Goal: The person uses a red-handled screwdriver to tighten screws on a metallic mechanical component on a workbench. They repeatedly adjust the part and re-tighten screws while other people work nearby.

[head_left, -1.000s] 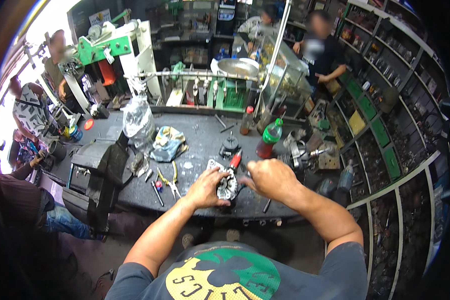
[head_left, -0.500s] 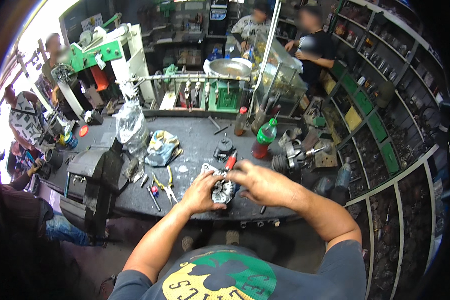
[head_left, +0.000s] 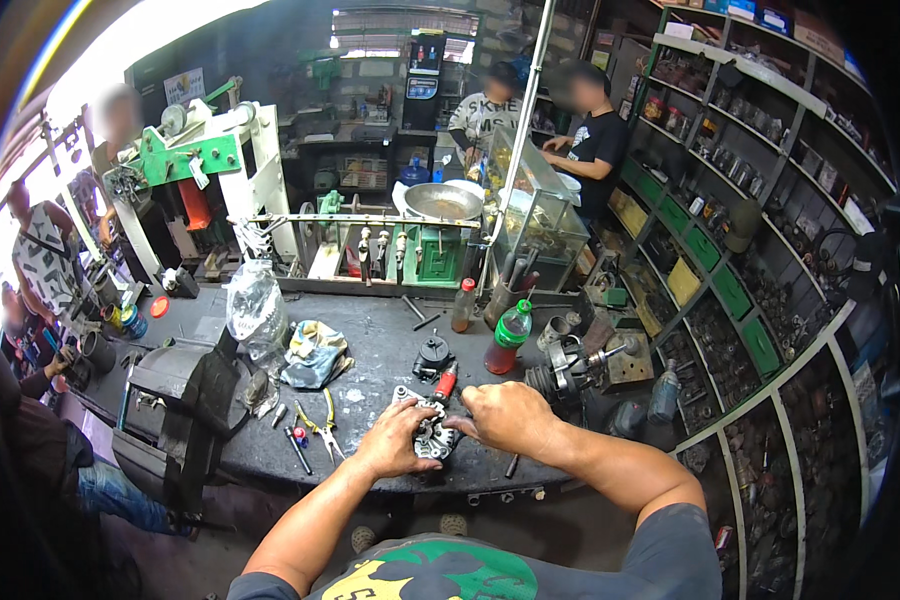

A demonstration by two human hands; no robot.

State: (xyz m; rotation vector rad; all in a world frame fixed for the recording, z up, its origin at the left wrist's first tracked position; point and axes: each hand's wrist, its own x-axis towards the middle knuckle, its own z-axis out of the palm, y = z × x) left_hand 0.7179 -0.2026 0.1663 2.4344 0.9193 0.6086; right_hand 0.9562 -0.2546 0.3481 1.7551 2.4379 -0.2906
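A silver cast-metal housing [head_left: 436,440], like the end cover of an alternator, lies on the dark workbench [head_left: 370,345] near its front edge. My left hand [head_left: 398,440] is closed around its left side, thumb low and fingers over the top. Just right of it, my right hand [head_left: 508,416] is curled with the thumb reaching to the housing; whatever its fingers pinch is hidden. Beyond the housing lies a red-handled tool [head_left: 447,381], beside a round dark metal part [head_left: 433,357]. Yellow-handled pliers [head_left: 322,428] rest to the left of my left hand.
A bench vise [head_left: 180,410] stands at the left, near a crumpled cloth [head_left: 315,355] and a clear plastic bag [head_left: 255,315]. A green-capped bottle of red liquid [head_left: 508,338] and an alternator-like assembly [head_left: 570,367] sit at the right. Several people are farther off.
My right hand has come down and curled in closer to the housing. My left hand keeps its grip. The view has tilted upward, showing more of the far room.
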